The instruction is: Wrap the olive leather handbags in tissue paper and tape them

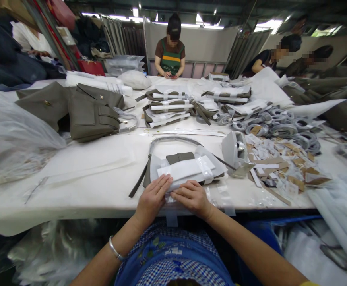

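A grey-brown handbag (179, 158), partly covered with white foam sheet (188, 168) and clear tape, lies at the table's near edge. Its wrapped handle (176, 138) arches away from me, and a dark strap (138, 180) hangs out on the left. My left hand (154, 195) rests on the near left part of the foam, fingers stretched flat together. With bent fingers, my right hand (192, 198) grips the near edge of the wrapped bag; its thumb is mostly hidden. Strips of clear tape (171, 218) hang from the table edge by my hands.
A grey tape dispenser (235, 153) stands right of the bag, beside a heap of tags (280, 167) and rolled straps (283, 129). Several wrapped bags (170, 107) lie behind. Unwrapped handbags (92, 113) stand at left near plastic sheeting (12, 135). A co-worker (171, 51) stands opposite.
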`<state>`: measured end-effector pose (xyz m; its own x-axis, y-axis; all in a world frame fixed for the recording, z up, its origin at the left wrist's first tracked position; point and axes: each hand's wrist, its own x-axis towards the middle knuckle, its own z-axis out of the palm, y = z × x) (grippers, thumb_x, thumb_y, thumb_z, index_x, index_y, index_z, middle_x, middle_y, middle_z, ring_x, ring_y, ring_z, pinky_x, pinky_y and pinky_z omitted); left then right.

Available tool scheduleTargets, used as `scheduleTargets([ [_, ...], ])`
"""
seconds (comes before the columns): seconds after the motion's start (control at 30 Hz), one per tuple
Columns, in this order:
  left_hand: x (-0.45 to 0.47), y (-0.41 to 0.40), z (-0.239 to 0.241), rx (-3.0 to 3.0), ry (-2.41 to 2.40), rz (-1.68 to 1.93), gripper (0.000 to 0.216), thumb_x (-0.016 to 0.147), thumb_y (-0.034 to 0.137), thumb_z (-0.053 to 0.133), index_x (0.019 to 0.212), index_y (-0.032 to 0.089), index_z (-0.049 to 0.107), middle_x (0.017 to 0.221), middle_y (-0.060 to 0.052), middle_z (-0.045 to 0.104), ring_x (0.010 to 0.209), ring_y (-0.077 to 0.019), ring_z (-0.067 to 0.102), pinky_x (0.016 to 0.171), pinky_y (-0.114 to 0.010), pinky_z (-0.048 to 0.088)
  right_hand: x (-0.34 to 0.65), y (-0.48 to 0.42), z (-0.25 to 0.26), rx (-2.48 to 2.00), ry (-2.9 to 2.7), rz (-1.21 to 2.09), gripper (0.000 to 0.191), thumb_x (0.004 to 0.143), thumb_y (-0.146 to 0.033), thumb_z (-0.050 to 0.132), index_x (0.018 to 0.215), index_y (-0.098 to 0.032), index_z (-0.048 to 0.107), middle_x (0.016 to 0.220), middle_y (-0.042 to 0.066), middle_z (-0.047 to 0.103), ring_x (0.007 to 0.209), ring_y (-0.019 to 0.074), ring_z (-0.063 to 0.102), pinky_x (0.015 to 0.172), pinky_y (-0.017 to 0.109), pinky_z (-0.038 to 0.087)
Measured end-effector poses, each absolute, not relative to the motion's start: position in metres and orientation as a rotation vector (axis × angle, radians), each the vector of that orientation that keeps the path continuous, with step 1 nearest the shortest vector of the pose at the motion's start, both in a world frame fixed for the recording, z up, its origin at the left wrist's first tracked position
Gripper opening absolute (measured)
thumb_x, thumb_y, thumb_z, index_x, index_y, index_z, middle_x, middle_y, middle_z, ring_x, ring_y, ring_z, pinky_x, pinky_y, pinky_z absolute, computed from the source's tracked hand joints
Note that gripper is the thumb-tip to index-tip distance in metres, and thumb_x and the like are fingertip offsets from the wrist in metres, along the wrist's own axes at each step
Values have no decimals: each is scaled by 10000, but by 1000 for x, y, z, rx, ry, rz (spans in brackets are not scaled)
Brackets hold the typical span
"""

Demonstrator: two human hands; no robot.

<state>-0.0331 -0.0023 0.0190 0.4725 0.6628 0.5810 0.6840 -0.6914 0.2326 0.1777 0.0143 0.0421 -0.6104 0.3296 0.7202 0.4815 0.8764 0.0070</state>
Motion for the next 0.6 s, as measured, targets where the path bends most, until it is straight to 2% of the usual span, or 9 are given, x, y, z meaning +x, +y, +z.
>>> scheduleTargets([
  [0.07, -37, -4, 29, -2775, -1255, -1016, 702, 807, -1, 467, 1481, 175, 382, 1485, -98, 483, 1396, -241, 415, 1138, -461, 422, 180, 16, 39, -575, -2300, -268, 140, 943, -155, 612, 1046, -210, 689, 826, 1, 745, 788, 137, 624, 703, 315, 421],
  [0.17, -44, -7, 48, -2961, -1302, -956, 729, 835, 144, 577, 1515, 167, 316, 1536, -102, 410, 1423, -257, 368, 1161, -451, 393, 181, 19, 34, -557, -2321, -284, 159, 955, -170, 596, 1077, -221, 684, 838, 0, 743, 784, 134, 617, 710, 316, 418],
  [0.27, -47, -3, 52, -2978, -1293, -951, 634, 920, 249, 568, 1508, 201, 338, 1510, -93, 451, 1394, -241, 417, 1134, -422, 429, 181, 20, 33, -563, -2324, -294, 165, 952, -175, 601, 1086, -230, 681, 846, -2, 741, 787, 136, 614, 724, 319, 423],
  [0.37, -44, 3, 40, -2813, -1191, -1047, 514, 970, 231, 523, 1470, 222, 409, 1432, -98, 543, 1338, -229, 491, 1082, -418, 486, 179, 21, 35, -559, -2308, -326, 169, 928, -155, 631, 1079, -212, 679, 827, -7, 737, 770, 137, 616, 712, 319, 432],
  [0.47, -40, 6, 26, -2712, -1144, -1076, 510, 974, 143, 488, 1471, 221, 406, 1414, -100, 560, 1331, -225, 498, 1070, -422, 500, 181, 17, 36, -554, -2307, -332, 178, 917, -137, 640, 1082, -189, 679, 841, -1, 742, 790, 141, 634, 739, 322, 461],
  [0.6, -39, 4, 21, -2674, -1164, -1066, 539, 965, 85, 469, 1477, 237, 396, 1420, -81, 556, 1340, -221, 487, 1080, -422, 496, 193, -4, 28, -593, -2377, -194, 259, 950, -145, 596, 1201, -186, 644, 1040, 39, 751, 987, 152, 658, 985, 380, 476],
])
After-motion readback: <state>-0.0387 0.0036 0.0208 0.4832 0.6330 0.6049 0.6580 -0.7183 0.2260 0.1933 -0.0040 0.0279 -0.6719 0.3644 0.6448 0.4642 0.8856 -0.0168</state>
